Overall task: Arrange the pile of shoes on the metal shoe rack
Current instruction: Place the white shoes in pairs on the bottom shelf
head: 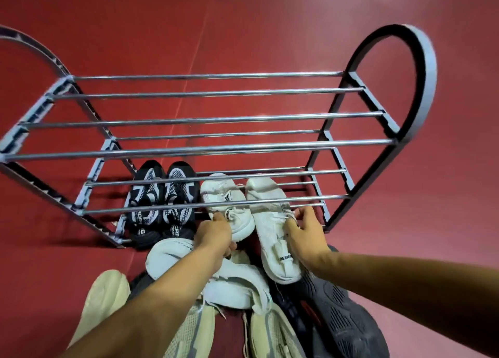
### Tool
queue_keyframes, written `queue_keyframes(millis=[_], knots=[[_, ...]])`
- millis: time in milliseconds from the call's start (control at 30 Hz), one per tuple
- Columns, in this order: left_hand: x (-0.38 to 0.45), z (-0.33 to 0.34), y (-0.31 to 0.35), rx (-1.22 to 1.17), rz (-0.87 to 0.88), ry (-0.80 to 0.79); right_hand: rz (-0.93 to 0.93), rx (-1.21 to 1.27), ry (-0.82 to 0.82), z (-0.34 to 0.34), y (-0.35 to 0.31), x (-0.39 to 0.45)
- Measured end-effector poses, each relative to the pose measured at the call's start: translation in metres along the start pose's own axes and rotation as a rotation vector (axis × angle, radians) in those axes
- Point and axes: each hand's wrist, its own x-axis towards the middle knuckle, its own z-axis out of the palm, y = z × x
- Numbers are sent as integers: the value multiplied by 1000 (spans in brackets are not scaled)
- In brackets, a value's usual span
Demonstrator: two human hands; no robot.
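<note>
Left hand point(213, 232) and right hand point(307, 232) each grip a white shoe point(272, 222) — toes pointing into the rack point(205, 120).

It looks like a bare indoor room, perhaps in a home, though nothing settles which; a smooth red floor point(243, 20) fills the view, with faint seams running across it; a metal shoe rack point(205, 120) with chrome bars and grey arched ends stands directly on that floor; a pile of shoes point(243, 290) lies at the rack's near edge.
</note>
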Motion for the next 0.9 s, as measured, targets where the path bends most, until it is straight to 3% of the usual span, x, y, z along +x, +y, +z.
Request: queue_keyframes(millis=[200,333,467,567,600,667,733,833,900], knots=[[35,-5,19,19,-53,60,85,-70,79,29,-3,47],[51,-6,17,82,-90,83,239,-156,-94,25,-5,59],[47,-4,9,556,17,143,16,-177,-143,9,13,43],[28,-11,4,1036,454,218,-253,-741,-440,7,23,29],[27,-13,2,1141,548,173,-321,-883,-492,11,22,28],[26,-18,0,1192,532,36,-337,-943,-451,21,19,33],[30,-26,2,1134,487,-49,-347,-829,-378,32,11,38],[35,-34,3,1054,531,-49,-446,-646,-264,50,-7,46],[38,-38,3,1008,543,-52,-503,-648,-255,65,-18,51]])
